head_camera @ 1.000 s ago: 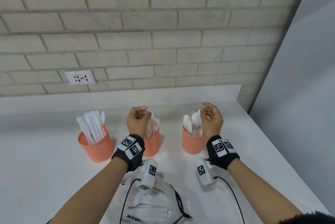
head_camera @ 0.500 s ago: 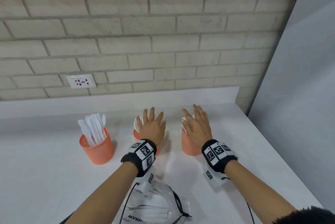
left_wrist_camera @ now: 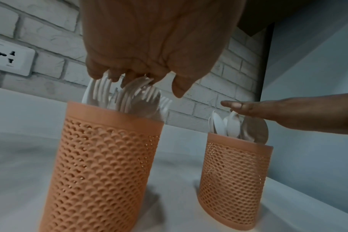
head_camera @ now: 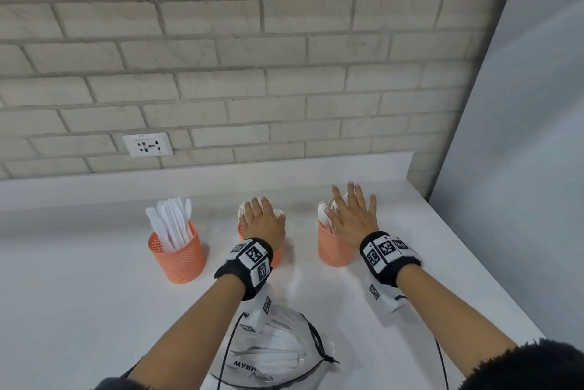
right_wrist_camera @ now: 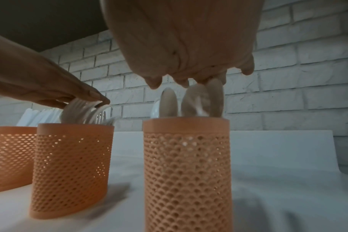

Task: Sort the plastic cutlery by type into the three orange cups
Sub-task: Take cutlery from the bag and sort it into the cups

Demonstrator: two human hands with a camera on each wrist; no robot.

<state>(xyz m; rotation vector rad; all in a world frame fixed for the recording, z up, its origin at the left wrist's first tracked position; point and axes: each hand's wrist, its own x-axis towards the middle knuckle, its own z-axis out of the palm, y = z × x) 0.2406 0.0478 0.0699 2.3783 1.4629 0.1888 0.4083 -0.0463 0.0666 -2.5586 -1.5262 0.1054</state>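
Note:
Three orange mesh cups stand in a row on the white counter. The left cup [head_camera: 177, 255] holds white knives [head_camera: 172, 223]. My left hand [head_camera: 262, 220] lies flat, palm down, on the tops of the white forks [left_wrist_camera: 129, 97] in the middle cup [left_wrist_camera: 101, 164]. My right hand [head_camera: 350, 215] is spread flat over the white spoons [right_wrist_camera: 191, 102] in the right cup [right_wrist_camera: 187, 169], fingertips touching them. Neither hand grips anything.
A clear drawstring bag [head_camera: 275, 355] with white cutlery inside lies near the counter's front edge, under my left forearm. A brick wall with a socket plate [head_camera: 148, 144] runs behind. A grey wall [head_camera: 521, 168] bounds the counter's right edge.
Both hands went from curled fists above the cups to flat, palm-down hands, and lowered onto the forks and spoons. The cups stayed where they were.

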